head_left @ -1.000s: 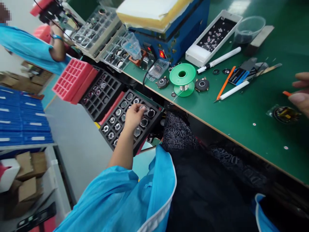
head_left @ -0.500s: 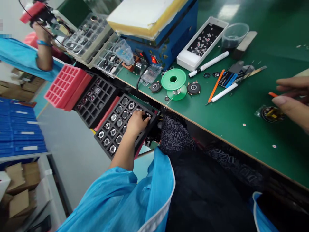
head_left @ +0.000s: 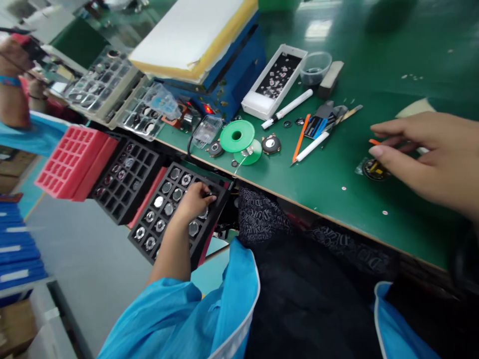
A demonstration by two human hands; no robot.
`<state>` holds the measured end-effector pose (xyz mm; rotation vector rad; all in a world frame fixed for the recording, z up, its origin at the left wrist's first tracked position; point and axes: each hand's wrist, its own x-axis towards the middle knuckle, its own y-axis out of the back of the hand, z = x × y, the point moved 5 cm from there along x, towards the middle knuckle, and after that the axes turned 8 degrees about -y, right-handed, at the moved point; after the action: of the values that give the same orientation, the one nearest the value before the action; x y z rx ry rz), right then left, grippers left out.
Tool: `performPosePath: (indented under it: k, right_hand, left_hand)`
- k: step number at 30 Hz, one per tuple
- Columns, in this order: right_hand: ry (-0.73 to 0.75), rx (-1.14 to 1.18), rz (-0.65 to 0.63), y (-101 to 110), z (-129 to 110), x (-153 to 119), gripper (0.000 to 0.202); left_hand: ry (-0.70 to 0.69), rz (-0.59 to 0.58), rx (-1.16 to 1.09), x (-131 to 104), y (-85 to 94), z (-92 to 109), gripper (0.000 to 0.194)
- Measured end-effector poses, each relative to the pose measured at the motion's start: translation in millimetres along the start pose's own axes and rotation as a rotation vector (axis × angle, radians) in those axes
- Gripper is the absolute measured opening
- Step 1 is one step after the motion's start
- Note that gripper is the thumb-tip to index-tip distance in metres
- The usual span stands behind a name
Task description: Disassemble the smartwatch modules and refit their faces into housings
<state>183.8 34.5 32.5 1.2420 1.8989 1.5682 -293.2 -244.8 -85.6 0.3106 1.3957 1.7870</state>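
Observation:
My left hand (head_left: 195,203) reaches into the top right part of a black foam tray (head_left: 148,255). Its fingers are pinched over a compartment there; what lies between them is mostly hidden. Round metal watch cases (head_left: 158,201) fill many of the tray's compartments. Over the green bench, my right hand (head_left: 422,149) has its thumb and fingers closed round a slim tool, whose orange end (head_left: 374,142) sticks out past the fingertips. Just below them lies a round watch movement (head_left: 375,170) with yellow parts, partly covered by the thumb.
On the bench (head_left: 407,219) are a green solder spool (head_left: 237,135), two watch bodies (head_left: 271,144), a white marker (head_left: 288,108), an orange stick (head_left: 301,137) and a white parts box (head_left: 258,104). A blue machine (head_left: 239,65) stands behind. A co-worker's arm (head_left: 15,99) is at far left.
The view has swung, so the bench things appear further left and slightly lower. My left hand stays at the same corner of the tray. More of my right hand now shows.

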Motion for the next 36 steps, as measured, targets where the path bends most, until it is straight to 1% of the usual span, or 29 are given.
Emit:
performPosePath:
  k: [2, 4, 6, 7, 8, 9, 10, 11, 12, 13, 15, 17, 19, 20, 22, 24, 26, 28, 32, 36]
  right_hand:
    - [0.019, 0.111, 0.001, 4.2, -6.2, 2.0, 0.051]
    - [0.019, 0.201, -0.019, 5.6, -8.6, 4.1, 0.049]
    - [-0.011, 0.301, -0.042, 5.9, -8.7, 5.4, 0.041]
    - [-0.037, 0.358, -0.046, 6.3, -8.3, 5.6, 0.037]
    - [-0.07, 0.416, -0.049, 6.8, -7.9, 5.6, 0.033]
    - [-0.106, 0.472, -0.064, 6.9, -7.7, 5.4, 0.029]
    - [-0.144, 0.53, -0.088, 6.9, -7.7, 5.2, 0.028]
    - [-0.18, 0.596, -0.12, 7.0, -8.1, 4.9, 0.029]
    - [-0.21, 0.67, -0.164, 7.0, -9.1, 4.8, 0.031]
    - [-0.232, 0.749, -0.214, 7.3, -10.6, 4.9, 0.035]
    - [-0.248, 0.891, -0.293, 9.8, -14.5, 5.9, 0.047]
    - [-0.255, 0.991, -0.321, 13.2, -16.9, 8.3, 0.058]
    - [-0.298, 1.071, -0.294, 15.0, -15.3, 11.6, 0.061]
    - [-0.336, 1.109, -0.261, 15.1, -12.9, 13.3, 0.06]
    - [-0.418, 1.163, -0.184, 13.8, -6.5, 16.3, 0.055]
    - [-0.482, 1.196, -0.134, 11.4, -1.3, 18.2, 0.046]
    - [-0.528, 1.224, -0.134, 8.5, 1.2, 19.0, 0.034]
    - [-0.561, 1.252, -0.162, 5.9, 1.6, 18.7, 0.027]
    - [-0.62, 1.277, -0.208, 2.8, 1.4, 16.4, 0.03]
    - [-0.612, 1.276, -0.22, 2.6, 0.0, 14.1, 0.035]
  left_hand:
    - [-0.001, 0.005, -0.009, -6.2, 7.8, 4.4, 0.031]
    - [-0.006, 0.056, -0.011, -17.3, 21.7, 13.7, 0.032]
    - [-0.051, 0.11, -0.064, -33.7, 39.3, 34.1, 0.032]
    - [-0.116, 0.091, -0.143, -43.0, 46.0, 51.1, 0.04]
    - [-0.234, 0.03, -0.315, -52.9, 50.4, 74.6, 0.051]
    - [-0.355, -0.077, -0.463, -63.0, 52.0, 102.6, 0.058]
    - [-0.462, -0.175, -0.565, -72.0, 52.4, 133.0, 0.056]
    - [-0.555, -0.261, -0.636, -78.6, 50.8, 164.9, 0.048]
    - [-0.632, -0.319, -0.69, -81.4, 47.7, 197.3, 0.039]
    - [-0.705, -0.337, -0.748, -80.1, 43.8, 229.8, 0.034]
    - [-0.822, -0.361, -0.884, -68.5, 31.1, 292.2, 0.035]
    - [-0.883, -0.411, -0.998, -51.8, 13.3, 346.7, 0.038]
    - [-0.881, -0.448, -1.061, -36.8, -4.3, 387.8, 0.039]
    - [-0.888, -0.454, -1.074, -31.6, -11.5, 403.0, 0.04]
    - [-0.905, -0.452, -1.086, -24.7, -22.7, 422.1, 0.038]
    - [-0.921, -0.454, -1.095, -20.1, -31.4, 428.5, 0.037]
    - [-0.915, -0.476, -1.127, -16.1, -39.2, 426.6, 0.037]
    - [-0.89, -0.518, -1.182, -13.2, -45.6, 421.6, 0.04]
    - [-0.812, -0.628, -1.254, -13.6, -51.4, 415.4, 0.036]
    - [-0.764, -0.649, -1.277, -18.0, -46.7, 415.0, 0.03]
